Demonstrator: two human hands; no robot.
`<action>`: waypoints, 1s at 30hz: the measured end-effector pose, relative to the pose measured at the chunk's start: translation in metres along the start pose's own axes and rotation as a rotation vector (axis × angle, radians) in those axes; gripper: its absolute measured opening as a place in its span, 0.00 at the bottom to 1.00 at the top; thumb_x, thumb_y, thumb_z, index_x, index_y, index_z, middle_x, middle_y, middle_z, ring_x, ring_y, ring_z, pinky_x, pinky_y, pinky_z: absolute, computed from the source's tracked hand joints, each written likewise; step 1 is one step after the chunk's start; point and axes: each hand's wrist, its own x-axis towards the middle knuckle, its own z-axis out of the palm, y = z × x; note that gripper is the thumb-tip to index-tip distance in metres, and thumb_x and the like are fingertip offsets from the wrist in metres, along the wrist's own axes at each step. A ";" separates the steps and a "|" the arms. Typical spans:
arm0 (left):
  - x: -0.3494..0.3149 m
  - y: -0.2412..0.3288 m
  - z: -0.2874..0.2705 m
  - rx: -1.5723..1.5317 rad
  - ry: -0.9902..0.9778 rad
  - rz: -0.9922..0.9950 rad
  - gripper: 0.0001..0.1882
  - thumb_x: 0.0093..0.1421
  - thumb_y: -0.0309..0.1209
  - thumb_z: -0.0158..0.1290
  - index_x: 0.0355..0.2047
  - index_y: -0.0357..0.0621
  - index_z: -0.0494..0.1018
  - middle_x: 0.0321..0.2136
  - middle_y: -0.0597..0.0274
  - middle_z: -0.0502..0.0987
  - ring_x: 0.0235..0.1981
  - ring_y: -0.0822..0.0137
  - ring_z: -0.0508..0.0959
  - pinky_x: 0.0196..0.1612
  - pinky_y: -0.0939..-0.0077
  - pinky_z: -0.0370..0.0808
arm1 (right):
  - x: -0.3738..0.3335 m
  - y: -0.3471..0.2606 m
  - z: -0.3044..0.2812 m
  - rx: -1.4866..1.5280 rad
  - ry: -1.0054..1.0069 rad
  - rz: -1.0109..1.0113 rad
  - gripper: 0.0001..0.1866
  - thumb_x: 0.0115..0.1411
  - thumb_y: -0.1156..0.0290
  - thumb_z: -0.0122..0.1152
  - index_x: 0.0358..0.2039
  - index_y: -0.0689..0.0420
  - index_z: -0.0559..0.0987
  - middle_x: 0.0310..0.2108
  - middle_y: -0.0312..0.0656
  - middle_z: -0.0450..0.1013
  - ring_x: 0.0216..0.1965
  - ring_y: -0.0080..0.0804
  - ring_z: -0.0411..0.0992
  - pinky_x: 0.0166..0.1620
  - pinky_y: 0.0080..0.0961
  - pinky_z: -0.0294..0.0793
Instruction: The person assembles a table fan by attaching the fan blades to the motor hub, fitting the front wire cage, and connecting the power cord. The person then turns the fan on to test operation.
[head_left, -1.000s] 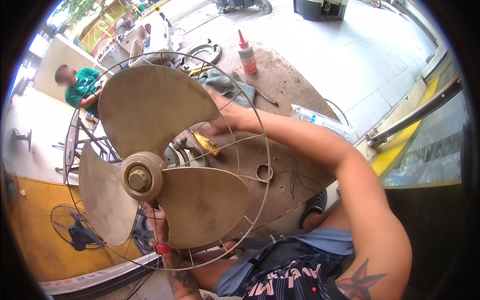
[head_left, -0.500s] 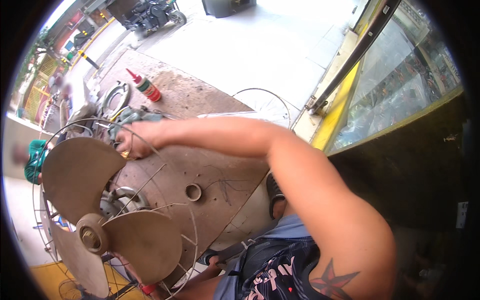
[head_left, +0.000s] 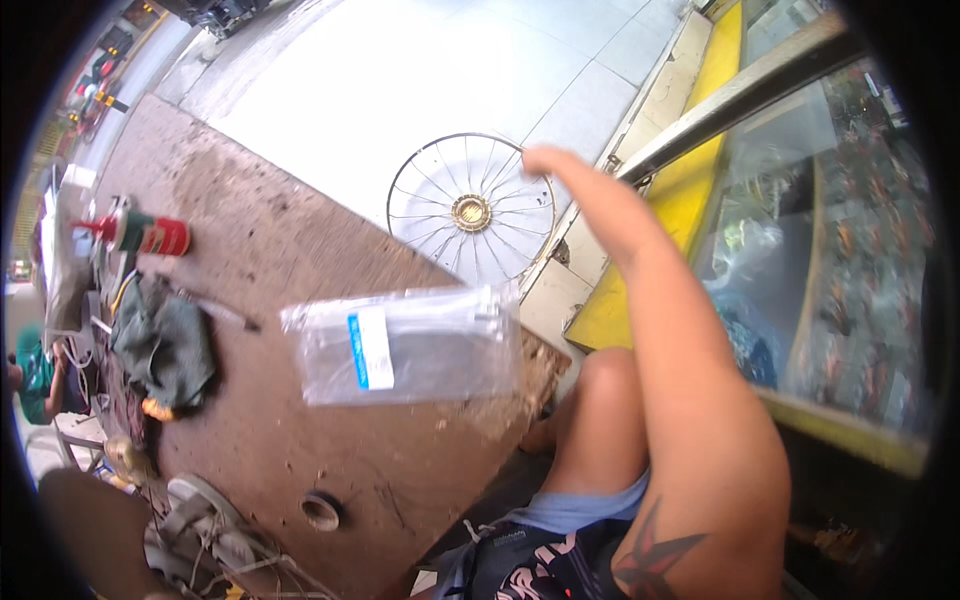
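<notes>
My right hand [head_left: 545, 160] reaches far out over the floor and meets the upper right rim of a round wire fan guard [head_left: 470, 212], which lies on the pale tiles beside a yellow ledge [head_left: 690, 200]. The fingers are hidden behind the wrist, so I cannot tell whether they grip the rim. My left hand is out of view. At the lower left edge, only part of the fan's brown blade [head_left: 80, 530] and its grey motor [head_left: 200, 520] show.
A clear plastic bag [head_left: 405, 345] lies on the worn brown table [head_left: 270, 260]. A red bottle [head_left: 150, 235], a dark cloth [head_left: 165, 340] and a yellow-handled tool [head_left: 158, 408] sit at its left. A glass cabinet [head_left: 830, 250] stands on the right. A person in green [head_left: 35, 375] sits far left.
The view has swung right, away from the fan. My right arm left the fan's cage on the table and stretched out to the loose wire guard on the floor.
</notes>
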 end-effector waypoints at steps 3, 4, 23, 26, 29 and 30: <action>0.012 0.011 0.007 0.027 -0.032 -0.009 0.31 0.68 0.31 0.53 0.68 0.37 0.58 0.64 0.47 0.70 0.62 0.54 0.73 0.64 0.60 0.70 | 0.028 -0.029 0.146 -0.274 -0.311 -0.265 0.16 0.58 0.63 0.69 0.47 0.49 0.89 0.51 0.44 0.83 0.51 0.43 0.81 0.51 0.47 0.80; 0.014 0.014 0.008 0.037 -0.044 -0.011 0.31 0.69 0.31 0.52 0.68 0.37 0.58 0.64 0.47 0.69 0.62 0.54 0.73 0.64 0.60 0.70 | 0.028 -0.044 0.182 -0.152 -0.293 -0.351 0.16 0.58 0.59 0.70 0.45 0.52 0.89 0.49 0.46 0.84 0.51 0.47 0.82 0.51 0.47 0.81; -0.013 0.016 -0.035 -0.042 -0.014 -0.032 0.30 0.72 0.33 0.47 0.71 0.35 0.56 0.66 0.45 0.67 0.63 0.51 0.73 0.65 0.58 0.71 | -0.041 -0.047 0.030 -0.332 0.360 -0.750 0.22 0.71 0.43 0.53 0.36 0.49 0.80 0.34 0.44 0.81 0.41 0.50 0.81 0.42 0.48 0.80; -0.025 0.016 -0.046 -0.099 0.024 -0.035 0.30 0.72 0.33 0.46 0.71 0.35 0.56 0.66 0.44 0.67 0.64 0.51 0.72 0.65 0.57 0.71 | -0.066 -0.063 -0.070 -0.160 0.660 -0.648 0.23 0.71 0.44 0.53 0.39 0.51 0.82 0.34 0.49 0.81 0.41 0.53 0.80 0.44 0.49 0.80; -0.032 0.017 -0.058 -0.149 0.066 -0.023 0.30 0.73 0.34 0.46 0.71 0.35 0.55 0.67 0.44 0.66 0.64 0.51 0.72 0.65 0.57 0.71 | -0.123 -0.055 -0.159 0.097 0.759 -0.358 0.28 0.72 0.40 0.49 0.41 0.53 0.83 0.39 0.53 0.81 0.45 0.56 0.80 0.49 0.50 0.78; -0.035 0.017 -0.061 -0.167 0.079 -0.018 0.30 0.73 0.34 0.45 0.71 0.35 0.55 0.67 0.44 0.66 0.64 0.50 0.72 0.65 0.57 0.71 | -0.148 -0.044 -0.182 0.153 0.781 -0.295 0.28 0.73 0.40 0.48 0.45 0.53 0.83 0.41 0.53 0.82 0.46 0.55 0.80 0.51 0.51 0.78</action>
